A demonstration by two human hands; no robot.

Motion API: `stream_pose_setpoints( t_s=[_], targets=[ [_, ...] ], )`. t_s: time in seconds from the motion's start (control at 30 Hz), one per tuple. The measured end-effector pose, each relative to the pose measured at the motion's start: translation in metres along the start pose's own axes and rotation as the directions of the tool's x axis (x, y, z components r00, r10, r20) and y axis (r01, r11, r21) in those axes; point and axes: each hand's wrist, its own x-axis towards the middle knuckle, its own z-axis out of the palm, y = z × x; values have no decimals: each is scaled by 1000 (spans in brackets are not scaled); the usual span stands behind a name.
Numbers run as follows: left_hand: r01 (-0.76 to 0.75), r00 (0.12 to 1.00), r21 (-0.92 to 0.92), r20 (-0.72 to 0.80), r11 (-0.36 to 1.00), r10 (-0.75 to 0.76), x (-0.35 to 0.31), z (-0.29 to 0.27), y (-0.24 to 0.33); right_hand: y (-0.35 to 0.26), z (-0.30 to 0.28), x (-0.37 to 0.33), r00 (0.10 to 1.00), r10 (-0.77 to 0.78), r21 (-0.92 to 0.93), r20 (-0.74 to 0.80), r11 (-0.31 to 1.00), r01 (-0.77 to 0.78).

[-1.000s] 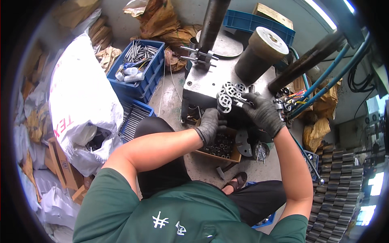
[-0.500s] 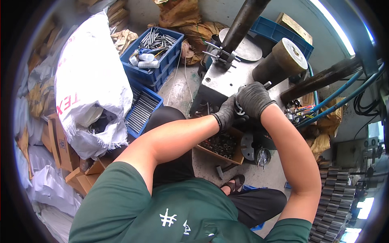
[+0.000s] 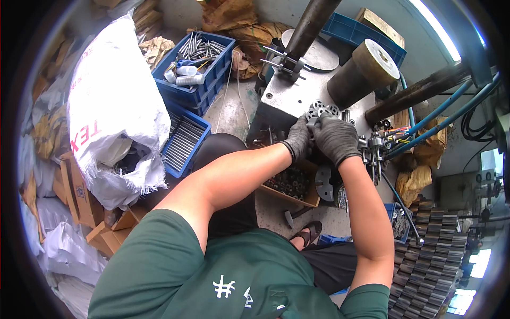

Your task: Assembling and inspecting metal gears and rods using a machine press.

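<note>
Both gloved hands (left hand [image 3: 298, 141], right hand [image 3: 336, 139]) grip toothed metal rings [image 3: 321, 110].

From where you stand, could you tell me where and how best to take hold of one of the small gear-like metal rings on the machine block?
I would pinch a gear ring by its toothed outer rim, coming from above. The rings lie flat on the grey machine block, so only rims and top faces are exposed. The gloved left hand and right hand cover the near side, so the far side looks freer.

I see even, bright daylight; a long white strip light [image 3: 433, 24] at upper right glares. The crinkled white woven sack [image 3: 114, 101] is slightly overexposed. Shadows stay soft. Fisheye bends edges; black vignette rings the frame; centre sharp.
</note>
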Motion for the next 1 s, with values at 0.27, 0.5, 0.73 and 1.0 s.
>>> stream_pose_setpoints(
  t_s=[0.27,0.5,0.73,1.0],
  targets=[
    [-137,987,-181,61,974,150,17,-4,-9,35,81,-1,925,285,661,-250,749,-52],
    [-128,979,-316,109,940,170,19,-4,-14,20,79,11,919,391,725,-42,645,-241],
    [-188,981,-125,16,974,191,13,-2,-6,13,105,-18,885,414,765,-212,634,-113],
    [-109,986,-54,119,993,115,11,-14,2,17,126,-51,967,227,974,-116,-162,155]
  ],
)
